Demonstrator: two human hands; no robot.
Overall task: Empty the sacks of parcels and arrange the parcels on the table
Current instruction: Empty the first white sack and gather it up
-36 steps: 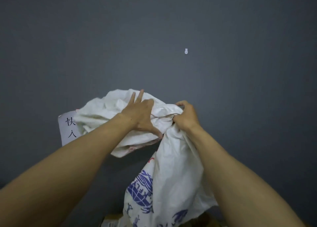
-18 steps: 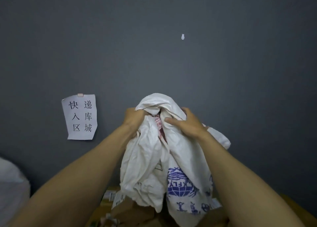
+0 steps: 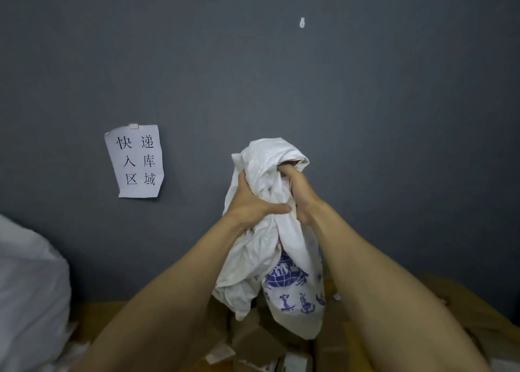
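Change: since half a second ago, the hands have been brought closer together and the sack has been bunched into a narrower bundle.
Left hand (image 3: pixel 253 202): closed round the gathered cloth, with the thumb laid across its front.
Right hand (image 3: pixel 302 194): fingers are curled into the folds near the top, and the cloth is gripped.
Sack (image 3: pixel 292 309): white with blue print, held up before the grey wall, its lower end hanging just above the parcels. Its contents cannot be made out.
Parcels (image 3: pixel 253 340): brown cardboard boxes piled beneath the arms.
Second sack (image 3: pixel 31 273): white and bulging, seen at the left edge.
Paper sign (image 3: pixel 135 160): fixed to the wall, left of the hands.
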